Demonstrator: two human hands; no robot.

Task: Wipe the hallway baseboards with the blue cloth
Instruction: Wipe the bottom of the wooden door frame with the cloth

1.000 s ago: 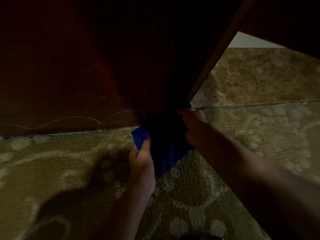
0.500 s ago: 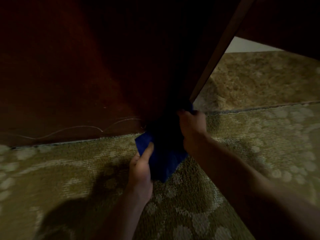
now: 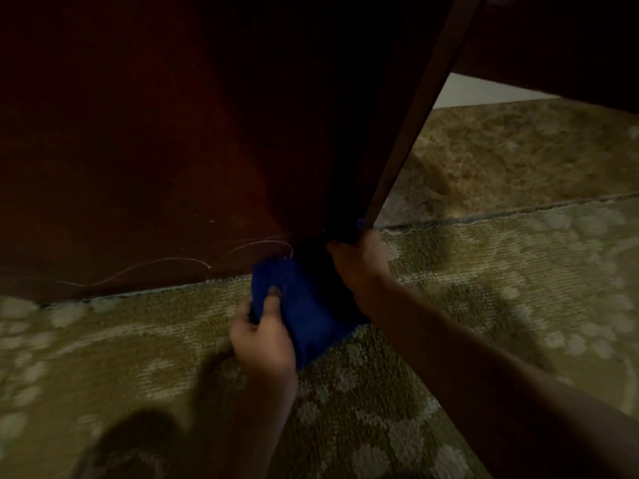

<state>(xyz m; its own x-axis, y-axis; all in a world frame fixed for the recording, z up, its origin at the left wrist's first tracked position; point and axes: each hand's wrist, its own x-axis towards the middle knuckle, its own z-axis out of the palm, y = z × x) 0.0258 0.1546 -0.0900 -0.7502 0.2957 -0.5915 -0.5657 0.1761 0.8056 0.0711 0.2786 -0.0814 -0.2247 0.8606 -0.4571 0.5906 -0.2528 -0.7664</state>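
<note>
The blue cloth (image 3: 307, 305) is bunched at the foot of a dark brown wooden wall where it meets the carpet. My left hand (image 3: 264, 335) grips the cloth's lower left part, thumb pressed on top. My right hand (image 3: 359, 262) holds the cloth's upper right part against the corner of the dark wood baseboard (image 3: 145, 274), whose lower strip carries thin white scratch lines. The cloth's top edge is lost in shadow.
Olive patterned carpet (image 3: 484, 305) covers the floor. A dark wooden edge (image 3: 415, 112) rises diagonally from the corner. Beyond a seam lies a browner floor area (image 3: 518, 157) and a pale wall strip (image 3: 477, 95). My shadow falls at bottom left.
My left hand has slid up and left along the cloth, bunching it toward the wall base. My right hand has stayed at the corner. The view has shifted slightly.
</note>
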